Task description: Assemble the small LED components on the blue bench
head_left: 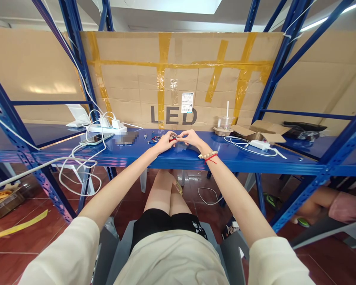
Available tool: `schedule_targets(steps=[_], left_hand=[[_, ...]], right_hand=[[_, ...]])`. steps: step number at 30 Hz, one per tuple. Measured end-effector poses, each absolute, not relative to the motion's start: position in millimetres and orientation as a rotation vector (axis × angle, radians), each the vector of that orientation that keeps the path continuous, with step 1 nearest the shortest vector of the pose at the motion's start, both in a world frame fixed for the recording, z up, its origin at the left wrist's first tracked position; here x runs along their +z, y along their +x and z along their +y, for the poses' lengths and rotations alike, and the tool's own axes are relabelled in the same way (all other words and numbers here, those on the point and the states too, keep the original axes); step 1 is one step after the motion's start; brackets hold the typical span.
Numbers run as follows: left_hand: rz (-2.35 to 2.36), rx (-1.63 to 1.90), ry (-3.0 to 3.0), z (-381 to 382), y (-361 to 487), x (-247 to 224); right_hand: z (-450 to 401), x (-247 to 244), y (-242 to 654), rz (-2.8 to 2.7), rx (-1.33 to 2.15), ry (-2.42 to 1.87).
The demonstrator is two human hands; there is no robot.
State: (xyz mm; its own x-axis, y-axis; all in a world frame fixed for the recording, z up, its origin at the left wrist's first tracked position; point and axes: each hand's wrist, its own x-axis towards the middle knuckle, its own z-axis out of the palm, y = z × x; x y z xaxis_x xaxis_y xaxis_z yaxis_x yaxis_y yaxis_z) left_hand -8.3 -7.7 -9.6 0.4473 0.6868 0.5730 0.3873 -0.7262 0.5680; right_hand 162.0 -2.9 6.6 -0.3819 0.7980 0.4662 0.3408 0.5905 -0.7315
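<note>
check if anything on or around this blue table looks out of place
White cables at the left hang in tangled loops over the blue table's front edge; a white cord lies loose on the floor.

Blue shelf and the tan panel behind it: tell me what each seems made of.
Blue shelf: probably painted metal, glossy; it catches reflections, and its posts have punched holes. Tan panel: cardboard, mostly matte, with creases and brown tape.

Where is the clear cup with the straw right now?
In the head view, the clear cup stands right of the hands on the blue shelf, just left of the open cardboard box.
</note>
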Motion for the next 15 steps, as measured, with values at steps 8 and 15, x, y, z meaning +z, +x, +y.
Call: schedule_targets(steps=[8, 15], left_hand=[[1.03, 1.154, 2.233, -8.7, -5.9, -8.0], [1.04, 1.206, 2.126, -6.3, -6.6, -7.6]], right_hand=[[-7.4, 5.9, 160.5, -1.952, 0.767, -0.909], [-7.2, 5.5, 159.5, -1.923, 0.868, -0.864]])
